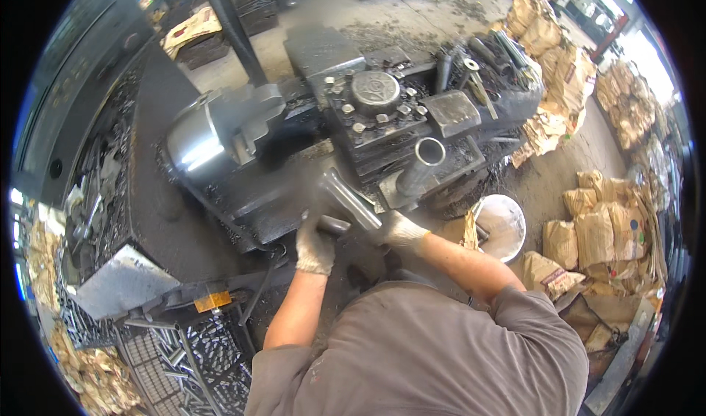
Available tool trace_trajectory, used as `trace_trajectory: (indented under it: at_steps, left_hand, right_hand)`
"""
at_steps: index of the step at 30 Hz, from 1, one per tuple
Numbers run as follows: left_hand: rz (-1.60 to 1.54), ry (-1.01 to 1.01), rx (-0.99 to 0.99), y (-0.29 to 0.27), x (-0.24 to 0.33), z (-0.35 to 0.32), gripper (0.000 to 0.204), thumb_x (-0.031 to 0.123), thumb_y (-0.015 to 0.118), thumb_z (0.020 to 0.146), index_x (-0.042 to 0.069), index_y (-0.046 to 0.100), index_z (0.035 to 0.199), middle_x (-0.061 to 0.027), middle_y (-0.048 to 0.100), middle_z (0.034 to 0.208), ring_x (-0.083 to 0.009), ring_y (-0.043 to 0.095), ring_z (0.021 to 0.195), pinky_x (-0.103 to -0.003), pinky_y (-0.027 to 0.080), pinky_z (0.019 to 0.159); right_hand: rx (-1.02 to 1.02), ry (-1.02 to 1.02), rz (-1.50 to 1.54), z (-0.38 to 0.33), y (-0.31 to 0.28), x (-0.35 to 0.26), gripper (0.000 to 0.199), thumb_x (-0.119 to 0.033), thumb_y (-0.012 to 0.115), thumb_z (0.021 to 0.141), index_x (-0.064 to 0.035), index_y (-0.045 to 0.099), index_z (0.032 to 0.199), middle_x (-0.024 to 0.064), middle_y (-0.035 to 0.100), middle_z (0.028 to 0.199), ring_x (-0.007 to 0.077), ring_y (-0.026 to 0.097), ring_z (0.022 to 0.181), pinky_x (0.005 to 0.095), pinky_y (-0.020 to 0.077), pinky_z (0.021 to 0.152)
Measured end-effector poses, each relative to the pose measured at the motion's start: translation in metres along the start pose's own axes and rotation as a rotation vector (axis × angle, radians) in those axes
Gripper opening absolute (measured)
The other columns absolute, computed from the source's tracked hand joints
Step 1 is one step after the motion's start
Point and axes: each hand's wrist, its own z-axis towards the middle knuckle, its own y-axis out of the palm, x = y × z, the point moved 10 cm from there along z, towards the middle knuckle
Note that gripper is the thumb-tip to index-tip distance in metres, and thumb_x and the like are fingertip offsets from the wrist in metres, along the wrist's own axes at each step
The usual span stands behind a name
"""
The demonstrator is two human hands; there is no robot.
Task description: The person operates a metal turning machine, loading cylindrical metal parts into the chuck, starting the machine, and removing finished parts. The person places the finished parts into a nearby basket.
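Note:
Both my hands wear whitish work gloves with dark, soiled fingers. My left hand point(315, 251) is closed around a short dark metal cylinder point(334, 225), whose rounded end sticks out toward the right. My right hand point(401, 232) grips the lower end of a longer, shiny metal tube point(351, 201), which slants up and to the left. Both pieces are close together in front of the lathe bed point(276, 210). Blur and grime hide some of the fingertips. Just beyond my right hand, an upright hollow metal cylinder point(421, 167) stands on the lathe's carriage.
A shiny lathe chuck point(200, 140) is at left, beside a bolted tool post point(375, 96). A white bucket point(504, 228) stands right of my forearm. Paper sacks point(599, 232) pile up at far right. A crate of metal pins point(209, 357) sits at lower left.

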Motion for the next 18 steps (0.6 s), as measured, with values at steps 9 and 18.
trace_trajectory:
  at_steps: [9, 18]
  left_hand:
    - [0.016, -0.025, 0.145, -0.017, 0.040, -0.032, 0.045, 0.047, 0.055, 0.109, 0.007, 0.071, 0.123, -0.0120, 0.077, 0.102, -0.0336, 0.077, 0.093, -0.050, 0.065, 0.081]
    - [-0.106, -0.048, -0.347, 0.067, 0.027, -0.045, 0.069, 0.054, 0.048, 0.111, 0.003, 0.049, 0.157, -0.0230, 0.071, 0.130, -0.0384, 0.073, 0.107, -0.056, 0.060, 0.097]
  right_hand:
    - [0.354, -0.329, 0.097, -0.125, -0.109, -0.062, 0.065, -0.022, 0.094, 0.074, -0.0042, 0.066, 0.130, 0.0135, 0.076, 0.111, 0.0239, 0.075, 0.098, 0.0381, 0.0598, 0.089]
    - [0.901, -0.257, -0.051, -0.087, -0.239, 0.041, 0.057, -0.021, 0.088, 0.079, -0.0064, 0.067, 0.130, 0.0171, 0.079, 0.114, 0.0289, 0.078, 0.109, 0.0429, 0.0603, 0.096]
